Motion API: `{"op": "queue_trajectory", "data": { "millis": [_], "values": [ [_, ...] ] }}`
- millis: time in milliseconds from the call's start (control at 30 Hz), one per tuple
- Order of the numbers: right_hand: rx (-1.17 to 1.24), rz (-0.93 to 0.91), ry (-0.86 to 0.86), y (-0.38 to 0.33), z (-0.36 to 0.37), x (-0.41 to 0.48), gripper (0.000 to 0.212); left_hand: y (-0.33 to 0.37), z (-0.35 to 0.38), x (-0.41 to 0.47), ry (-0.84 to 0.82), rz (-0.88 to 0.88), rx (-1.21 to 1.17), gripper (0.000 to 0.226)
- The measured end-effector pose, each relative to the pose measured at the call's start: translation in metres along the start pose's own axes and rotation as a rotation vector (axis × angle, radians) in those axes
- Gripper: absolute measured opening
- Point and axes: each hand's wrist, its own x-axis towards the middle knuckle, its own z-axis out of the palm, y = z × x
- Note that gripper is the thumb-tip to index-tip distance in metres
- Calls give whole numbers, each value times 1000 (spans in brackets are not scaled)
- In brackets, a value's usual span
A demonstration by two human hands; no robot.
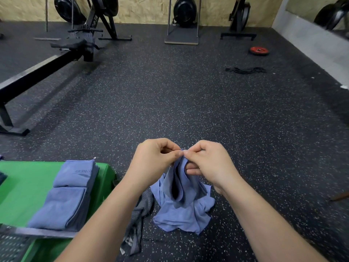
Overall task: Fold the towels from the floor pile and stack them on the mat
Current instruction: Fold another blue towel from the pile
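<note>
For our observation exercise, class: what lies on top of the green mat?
Folded blue towels lie on the mat in a far pile, with printed lettering, and a near pile. Top towels cover those beneath, so their number cannot be told.

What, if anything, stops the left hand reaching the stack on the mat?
Probably yes: nothing lies between the left hand and the stack on the mat. But it pinches the towel, along with the right hand, so it's occupied.

floor (188, 103): black speckled rubber | wall (147, 8): chipboard | rowing machine (56, 59) left | red weight plate (259, 51)
</note>
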Motion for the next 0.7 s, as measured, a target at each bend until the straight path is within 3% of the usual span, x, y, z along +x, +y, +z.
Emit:
{"op": "queue_trajectory", "data": {
  "millis": [267, 433, 600, 700],
  "values": [
    [154, 13, -61, 1, 8, -2, 9, 7, 1, -4, 59, 54, 36, 9],
    [117, -59, -50, 0, 7, -4, 40, 10, 4, -7, 29, 151, 66, 22],
    [72, -99, -67, 1, 7, -1, 6, 10, 3, -9, 42, 217, 119, 35],
    [-123, -179, -16, 2, 6, -1, 8, 11, 3, -9, 40, 251, 214, 47]
  ]
}}
